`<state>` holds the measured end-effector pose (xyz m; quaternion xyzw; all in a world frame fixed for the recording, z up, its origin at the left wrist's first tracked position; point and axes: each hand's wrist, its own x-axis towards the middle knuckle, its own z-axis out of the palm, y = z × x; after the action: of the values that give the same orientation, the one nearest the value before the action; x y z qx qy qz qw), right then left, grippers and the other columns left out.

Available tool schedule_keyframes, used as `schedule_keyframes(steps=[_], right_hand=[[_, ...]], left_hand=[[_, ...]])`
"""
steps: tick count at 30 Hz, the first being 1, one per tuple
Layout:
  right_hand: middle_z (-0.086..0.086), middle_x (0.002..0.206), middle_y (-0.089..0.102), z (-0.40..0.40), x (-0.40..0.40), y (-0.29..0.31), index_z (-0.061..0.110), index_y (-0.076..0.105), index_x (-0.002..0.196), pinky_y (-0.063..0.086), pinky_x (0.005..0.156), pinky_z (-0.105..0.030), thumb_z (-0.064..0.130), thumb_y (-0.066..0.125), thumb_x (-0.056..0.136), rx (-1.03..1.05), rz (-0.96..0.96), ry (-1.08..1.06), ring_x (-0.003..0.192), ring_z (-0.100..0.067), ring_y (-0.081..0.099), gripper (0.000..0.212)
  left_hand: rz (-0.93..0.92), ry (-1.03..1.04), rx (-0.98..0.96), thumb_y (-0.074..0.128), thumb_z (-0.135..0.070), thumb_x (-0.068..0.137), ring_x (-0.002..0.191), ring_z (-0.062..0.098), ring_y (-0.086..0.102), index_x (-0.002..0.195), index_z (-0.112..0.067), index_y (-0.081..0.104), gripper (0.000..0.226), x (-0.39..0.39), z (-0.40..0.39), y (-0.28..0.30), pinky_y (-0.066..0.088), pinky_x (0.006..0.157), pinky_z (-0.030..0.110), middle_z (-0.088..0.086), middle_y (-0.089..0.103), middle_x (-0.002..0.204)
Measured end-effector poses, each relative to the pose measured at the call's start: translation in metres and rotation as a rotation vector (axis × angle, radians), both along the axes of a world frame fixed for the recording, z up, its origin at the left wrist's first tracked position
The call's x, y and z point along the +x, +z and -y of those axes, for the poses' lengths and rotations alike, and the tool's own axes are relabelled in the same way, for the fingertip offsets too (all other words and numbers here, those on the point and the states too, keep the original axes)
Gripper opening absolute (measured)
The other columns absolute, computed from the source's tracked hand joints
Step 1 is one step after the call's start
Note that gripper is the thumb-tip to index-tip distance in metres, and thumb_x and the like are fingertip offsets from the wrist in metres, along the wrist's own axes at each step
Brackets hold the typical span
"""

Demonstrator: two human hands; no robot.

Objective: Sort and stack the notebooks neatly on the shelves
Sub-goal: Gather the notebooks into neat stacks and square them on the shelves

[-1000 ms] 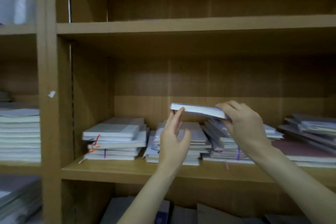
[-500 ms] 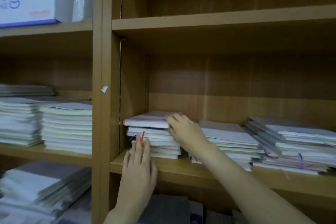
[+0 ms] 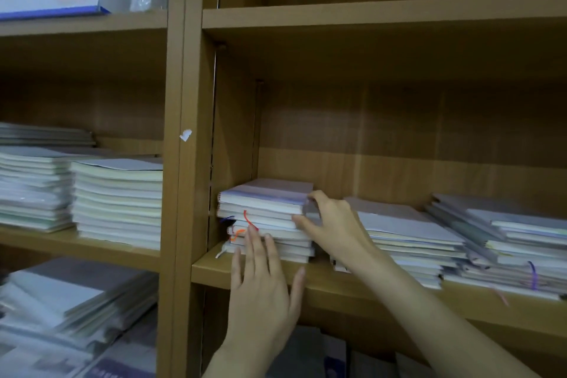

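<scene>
Three notebook stacks (image 3: 399, 233) fill the middle shelf (image 3: 337, 282).

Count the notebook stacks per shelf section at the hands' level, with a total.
Right section: 3 stacks: the left stack between both hands, the middle stack, the messy right stack.
Left section: 2 stacks: the front stack and the far-left stack.
Total: 5 stacks.
</scene>
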<state>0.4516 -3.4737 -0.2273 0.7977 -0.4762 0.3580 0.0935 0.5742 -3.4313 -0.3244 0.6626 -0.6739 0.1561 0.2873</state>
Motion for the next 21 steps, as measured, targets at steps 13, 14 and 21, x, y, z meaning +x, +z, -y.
schedule_keyframes(steps=[13, 14, 21], right_hand=[[0.0, 0.157, 0.013, -0.01, 0.0, -0.022, 0.023, 0.006, 0.15, 0.037, 0.105, -0.03, 0.024, 0.058, 0.091, 0.146, -0.044, 0.158, 0.129, -0.019, 0.042, 0.078], [0.001, 0.156, 0.014, -0.012, -0.005, -0.023, 0.022, 0.007, 0.15, 0.036, 0.105, -0.029, 0.021, 0.057, 0.092, 0.127, -0.029, 0.16, 0.13, -0.019, 0.041, 0.077], [0.003, 0.147, 0.03, -0.044, -0.052, -0.006, 0.021, 0.021, 0.147, 0.044, 0.099, -0.029, 0.018, 0.052, 0.095, 0.024, 0.147, 0.157, 0.123, -0.012, 0.047, 0.061]], left_hand=[[-0.048, 0.032, -0.053, 0.025, -0.046, 0.088, 0.107, 0.036, 0.062, 0.117, 0.003, 0.062, 0.068, 0.021, 0.005, 0.008, 0.049, 0.086, 0.048, 0.027, 0.062, 0.116], [-0.077, -0.002, -0.07, 0.025, -0.045, 0.089, 0.112, 0.033, 0.06, 0.121, -0.001, 0.061, 0.066, 0.021, 0.003, 0.004, 0.047, 0.09, 0.047, 0.022, 0.061, 0.121], [-0.199, -0.194, -0.392, 0.06, -0.009, 0.082, 0.116, 0.035, 0.053, 0.129, -0.002, 0.049, 0.049, -0.002, 0.001, 0.009, 0.039, 0.094, 0.05, 0.018, 0.05, 0.133]])
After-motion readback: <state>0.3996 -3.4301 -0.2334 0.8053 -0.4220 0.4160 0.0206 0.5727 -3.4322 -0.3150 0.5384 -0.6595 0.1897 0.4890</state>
